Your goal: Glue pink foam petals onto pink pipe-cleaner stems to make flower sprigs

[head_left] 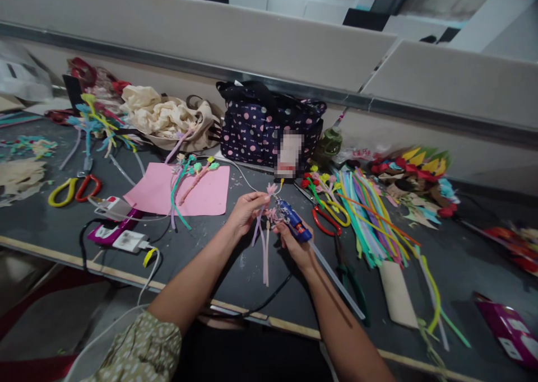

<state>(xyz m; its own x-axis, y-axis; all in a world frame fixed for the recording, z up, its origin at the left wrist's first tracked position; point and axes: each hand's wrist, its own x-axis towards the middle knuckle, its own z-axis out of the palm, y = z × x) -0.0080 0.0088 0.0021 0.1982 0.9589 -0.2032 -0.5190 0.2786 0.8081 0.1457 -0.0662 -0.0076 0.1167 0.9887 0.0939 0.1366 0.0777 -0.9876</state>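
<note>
Between the fingertips of my left hand point(246, 211) is a pipe-cleaner flower point(272, 189) with a pink head and a lilac stem. My right hand point(296, 250) grips a blue hot glue gun point(294, 220), its nozzle toward the flower. A long clear glue stick point(336, 281) sticks out of the gun's back toward me. Near the gun's tip, a second pink flower head shows between the hands, and pale stems point(265, 256) hang down below. My fingers partly hide how these stems are held.
Pink paper point(214, 194) with finished pipe-cleaner flowers lies left, beside a purple power strip point(111, 232) with cables. Scissors point(325, 219), green-handled pliers point(352, 292) and bundled pipe cleaners point(370, 219) lie right. A dotted bag point(252, 130) stands behind.
</note>
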